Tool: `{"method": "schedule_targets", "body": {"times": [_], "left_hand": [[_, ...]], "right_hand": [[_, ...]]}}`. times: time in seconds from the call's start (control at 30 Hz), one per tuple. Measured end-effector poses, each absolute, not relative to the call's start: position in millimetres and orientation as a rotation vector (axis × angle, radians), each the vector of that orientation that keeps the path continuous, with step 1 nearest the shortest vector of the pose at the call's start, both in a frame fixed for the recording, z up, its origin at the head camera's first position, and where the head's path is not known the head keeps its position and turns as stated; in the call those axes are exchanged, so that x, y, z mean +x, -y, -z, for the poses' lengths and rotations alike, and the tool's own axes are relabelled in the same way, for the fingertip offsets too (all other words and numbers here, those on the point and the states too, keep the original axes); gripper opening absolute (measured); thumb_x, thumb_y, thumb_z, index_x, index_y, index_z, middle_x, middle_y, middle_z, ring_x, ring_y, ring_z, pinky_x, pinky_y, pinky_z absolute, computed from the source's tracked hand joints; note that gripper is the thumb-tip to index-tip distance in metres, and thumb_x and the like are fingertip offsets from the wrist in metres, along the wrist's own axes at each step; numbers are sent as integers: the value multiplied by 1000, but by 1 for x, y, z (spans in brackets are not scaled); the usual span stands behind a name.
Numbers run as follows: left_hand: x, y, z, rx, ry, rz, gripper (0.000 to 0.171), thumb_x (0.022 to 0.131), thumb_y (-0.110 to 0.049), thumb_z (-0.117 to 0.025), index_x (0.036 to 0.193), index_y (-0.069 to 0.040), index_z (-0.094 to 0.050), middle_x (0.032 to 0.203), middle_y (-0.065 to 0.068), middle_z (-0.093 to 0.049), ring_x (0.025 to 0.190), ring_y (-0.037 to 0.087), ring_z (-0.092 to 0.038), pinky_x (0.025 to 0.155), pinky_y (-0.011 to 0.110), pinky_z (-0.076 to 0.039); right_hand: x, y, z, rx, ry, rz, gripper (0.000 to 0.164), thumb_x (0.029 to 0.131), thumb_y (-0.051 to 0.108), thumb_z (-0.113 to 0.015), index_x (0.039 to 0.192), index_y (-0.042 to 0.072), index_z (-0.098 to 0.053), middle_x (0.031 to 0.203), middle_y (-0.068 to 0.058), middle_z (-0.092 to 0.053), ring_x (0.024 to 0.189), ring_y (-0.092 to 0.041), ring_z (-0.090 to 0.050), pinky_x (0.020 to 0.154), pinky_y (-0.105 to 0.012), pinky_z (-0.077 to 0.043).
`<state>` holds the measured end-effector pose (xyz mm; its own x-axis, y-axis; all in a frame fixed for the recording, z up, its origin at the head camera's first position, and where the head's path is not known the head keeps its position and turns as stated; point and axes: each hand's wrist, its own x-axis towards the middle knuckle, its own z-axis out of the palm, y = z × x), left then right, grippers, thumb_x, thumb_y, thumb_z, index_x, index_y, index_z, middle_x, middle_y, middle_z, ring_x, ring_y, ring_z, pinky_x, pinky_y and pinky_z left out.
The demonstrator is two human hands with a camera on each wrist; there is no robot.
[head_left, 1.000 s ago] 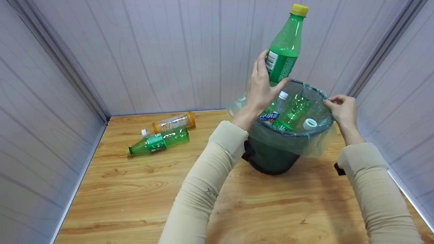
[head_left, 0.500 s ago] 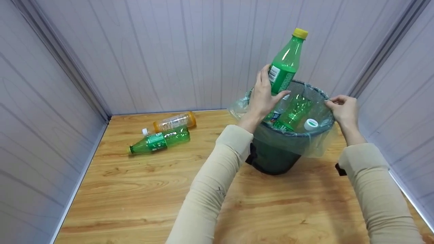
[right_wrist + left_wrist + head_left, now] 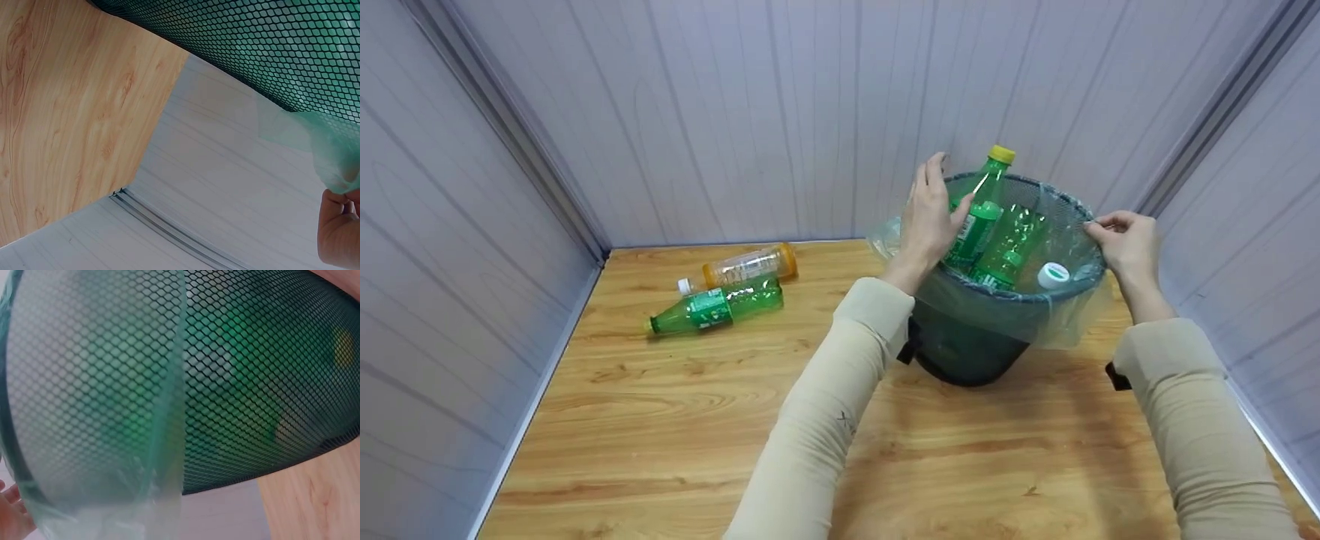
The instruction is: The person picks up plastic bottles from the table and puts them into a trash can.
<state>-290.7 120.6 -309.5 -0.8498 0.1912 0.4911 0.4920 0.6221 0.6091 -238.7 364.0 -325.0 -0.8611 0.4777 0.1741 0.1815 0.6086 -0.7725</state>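
Observation:
In the head view, my left hand (image 3: 926,225) is at the left rim of a mesh trash bin (image 3: 971,352), its fingers extended and thumb spread. Beside that thumb, a green soda bottle with a yellow cap (image 3: 987,206) leans upright inside the bin, its neck above the rim. My right hand (image 3: 1131,244) pinches the edge of the translucent green bag (image 3: 1061,326) lining the bin, at the right rim. Another green bottle (image 3: 1012,247) and a white bottle cap (image 3: 1054,275) show inside. The right wrist view shows the bag (image 3: 332,146) gathered at my fingers.
On the wooden tabletop (image 3: 697,420), left of the bin, lie a green bottle (image 3: 716,306) and a clear bottle with orange ends (image 3: 750,266), side by side. Pale panel walls (image 3: 697,135) enclose the back and both sides.
The yellow-capped soda bottle has gone down from above the bin into it. My left hand has lowered and let go of it. The right hand keeps its pinch on the bag.

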Motion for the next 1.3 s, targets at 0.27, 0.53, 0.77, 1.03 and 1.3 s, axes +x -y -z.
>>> {"method": "schedule_targets", "body": {"times": [0.27, 0.53, 0.77, 1.03, 1.3], "left_hand": [[-291, -107, 314, -519, 2352, 1156, 44, 88, -27, -54, 124, -4, -42, 119, 7, -49, 108, 13, -47, 88, 17, -38], [-293, -82, 326, -494, 2313, 1189, 36, 89, -25, -53, 118, -4, -48, 111, 8, -53, 100, 14, -51, 84, 18, -41], [-301, -54, 340, -465, 2295, 1161, 34, 87, -21, -56, 113, 1, -50, 105, 11, -54, 96, 20, -52, 83, 21, -41], [-309, -13, 368, -490, 2384, 1038, 34, 88, -20, -55, 113, 4, -51, 107, 14, -54, 98, 22, -52, 85, 25, -42], [-311, 27, 393, -459, 2616, 900, 37, 85, -18, -58, 115, 1, -51, 111, 13, -50, 100, 26, -51, 81, 32, -45]], "right_hand": [[-239, -365, 324, -541, 2460, -1141, 21, 82, 18, -61, 89, -2, -62, 61, 15, -47, 59, -2, -42, 47, -15, -36], [-239, -365, 323, -536, 2451, -1142, 18, 82, 17, -61, 86, 0, -62, 59, 16, -46, 57, -2, -41, 47, -15, -36], [-237, -367, 324, -495, 2419, -1130, 13, 81, 15, -61, 82, 2, -62, 54, 19, -46, 52, 2, -42, 47, -14, -36], [-237, -368, 323, -526, 2457, -1138, 13, 82, 20, -62, 82, 7, -64, 60, 17, -48, 57, -1, -43, 47, -15, -37], [-237, -368, 323, -534, 2468, -1124, 13, 82, 20, -61, 82, 7, -62, 59, 18, -48, 56, -1, -43, 47, -15, -37]]}}
